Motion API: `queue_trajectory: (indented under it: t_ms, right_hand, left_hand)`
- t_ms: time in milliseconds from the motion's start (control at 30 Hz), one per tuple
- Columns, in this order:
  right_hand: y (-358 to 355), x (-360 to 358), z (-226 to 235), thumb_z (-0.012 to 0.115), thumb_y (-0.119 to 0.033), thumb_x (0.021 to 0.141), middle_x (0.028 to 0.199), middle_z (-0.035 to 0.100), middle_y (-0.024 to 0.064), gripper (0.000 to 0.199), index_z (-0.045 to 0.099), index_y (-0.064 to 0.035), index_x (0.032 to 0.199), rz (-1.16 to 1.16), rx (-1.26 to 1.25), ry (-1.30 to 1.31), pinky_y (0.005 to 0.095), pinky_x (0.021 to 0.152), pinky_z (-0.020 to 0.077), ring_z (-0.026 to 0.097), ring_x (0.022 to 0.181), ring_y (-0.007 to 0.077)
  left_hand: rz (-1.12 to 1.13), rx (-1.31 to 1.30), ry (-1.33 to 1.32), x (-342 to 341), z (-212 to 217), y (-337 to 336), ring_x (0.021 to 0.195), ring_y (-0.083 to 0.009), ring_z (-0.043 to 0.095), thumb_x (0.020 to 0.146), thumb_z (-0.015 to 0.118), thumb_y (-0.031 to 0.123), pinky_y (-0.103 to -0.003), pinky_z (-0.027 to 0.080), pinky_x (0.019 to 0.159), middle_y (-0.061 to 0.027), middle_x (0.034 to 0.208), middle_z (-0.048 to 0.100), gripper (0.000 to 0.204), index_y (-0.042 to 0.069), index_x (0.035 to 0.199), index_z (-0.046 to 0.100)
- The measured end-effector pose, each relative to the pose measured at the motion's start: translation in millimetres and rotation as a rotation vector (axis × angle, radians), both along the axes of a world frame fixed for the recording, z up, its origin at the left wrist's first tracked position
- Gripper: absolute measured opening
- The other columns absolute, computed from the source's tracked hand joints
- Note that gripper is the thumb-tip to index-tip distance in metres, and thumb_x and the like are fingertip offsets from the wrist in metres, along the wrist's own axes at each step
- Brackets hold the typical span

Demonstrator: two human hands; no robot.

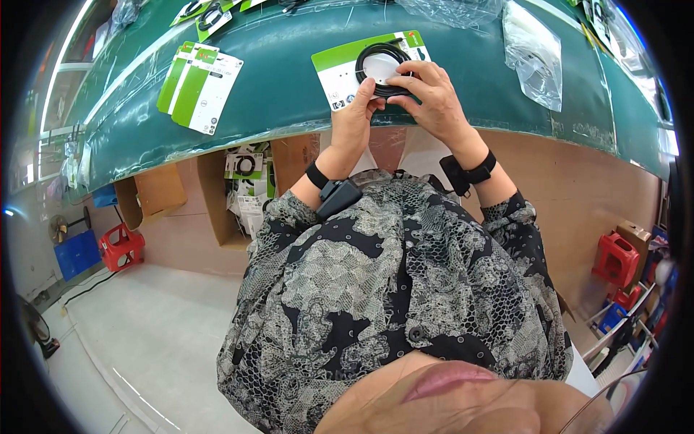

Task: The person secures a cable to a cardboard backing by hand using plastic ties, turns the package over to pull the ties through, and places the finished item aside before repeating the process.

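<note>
A coiled black cable [382,48] lies against a green-and-white backing card [334,71] at the near part of the table. My left hand [353,121] grips the card and coil at their lower edge, thumb on top and fingers curled underneath. From the right, my right hand [439,101] reaches over the card. Its thumb and bent fingers close on the right side of the coil. The exact contact of the right fingertips is partly hidden by the hand itself.
Several green-and-white cards [206,90] lie in an overlapping pile on the green table [278,79]. Clear plastic bags [533,61] are at the right. Packed cables [211,18] sit at the far left. Below the table stands a cardboard box [213,199] of carded cables.
</note>
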State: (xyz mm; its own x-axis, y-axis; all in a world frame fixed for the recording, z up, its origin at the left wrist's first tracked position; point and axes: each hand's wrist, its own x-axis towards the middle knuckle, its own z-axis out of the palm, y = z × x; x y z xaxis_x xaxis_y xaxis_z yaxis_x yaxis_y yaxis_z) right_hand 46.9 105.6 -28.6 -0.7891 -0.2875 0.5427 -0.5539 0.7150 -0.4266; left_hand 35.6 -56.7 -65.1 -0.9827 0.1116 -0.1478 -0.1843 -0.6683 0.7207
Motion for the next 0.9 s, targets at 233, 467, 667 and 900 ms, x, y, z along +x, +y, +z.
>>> queue_trajectory:
  t_ms: [233,467,667,900]
  right_hand:
    - [2.0,-7.0,-5.5,0.067,-0.001,0.074,0.102,0.057,0.006,0.019,0.067,-0.005,0.093,0.122,-0.183,-0.064,0.0322,0.075,0.0478,0.057,0.089,0.0238]
    - [0.8,-3.8,-4.2,0.065,0.0,0.075,0.095,0.059,0.0064,0.015,0.067,-0.0048,0.089,0.052,-0.251,-0.073,0.0331,0.075,0.0479,0.058,0.087,0.024]
    - [-3.8,-4.1,-7.2,0.065,-0.001,0.075,0.094,0.059,0.0062,0.016,0.067,-0.0052,0.09,0.043,-0.246,-0.041,0.0338,0.076,0.0479,0.058,0.088,0.0243]
    - [-4.4,2.4,-0.9,0.061,0.003,0.074,0.097,0.058,0.0079,0.022,0.066,-0.005,0.094,0.093,-0.274,-0.206,0.0336,0.077,0.0486,0.058,0.091,0.026]
  left_hand:
    - [-0.08,0.044,0.014,4.5,-9.3,-7.6,0.074,-0.0148,0.061,0.088,0.062,0.012,-0.026,0.05,0.063,-0.0057,0.093,0.062,0.022,0.005,0.108,0.055]
    - [-0.158,0.114,0.085,5.6,-17.7,-3.3,0.091,-0.0165,0.061,0.089,0.06,0.012,-0.031,0.052,0.073,-0.0057,0.104,0.061,0.026,0.006,0.114,0.053]
    - [-0.211,0.07,0.066,9.5,-15.1,4.4,0.095,-0.0158,0.06,0.09,0.058,0.01,-0.031,0.052,0.076,-0.0053,0.109,0.059,0.029,0.006,0.117,0.051]
    - [-0.111,0.042,0.038,13.9,-10.7,7.6,0.095,-0.0144,0.06,0.09,0.058,0.008,-0.03,0.053,0.075,-0.0063,0.108,0.059,0.028,0.005,0.116,0.051]
